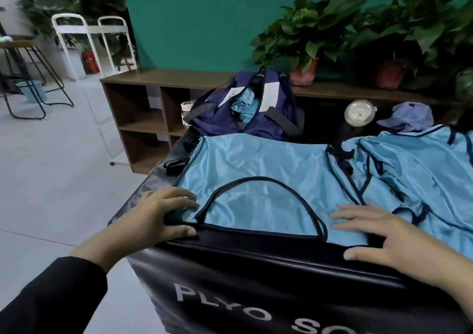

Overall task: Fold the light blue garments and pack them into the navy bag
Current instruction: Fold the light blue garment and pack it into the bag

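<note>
Fingers of my left hand [163,213] curl over the near left corner of the light blue vest [256,170], thumb tucked along the hem at the box edge, while my right hand [378,234] lies flat with fingers spread and relaxed on the vest's near right side, pressing nothing more than cloth. Between my two hands runs the dark-trimmed neckline, and the fabric stretches away from my fingertips across the black padded box [256,269]. Just beyond my right fingertips a second light blue garment [414,170] lies rumpled, overlapping the first. Far past both hands the navy bag [245,108] sits open, with blue cloth already showing in its mouth. To fold well, I judge I should smooth the slippery mesh flat first, keep the hem edges matched, and bring the left side over in one even sweep — holding the right side pinned so nothing slides — and keep it clear of the other garment.
</note>
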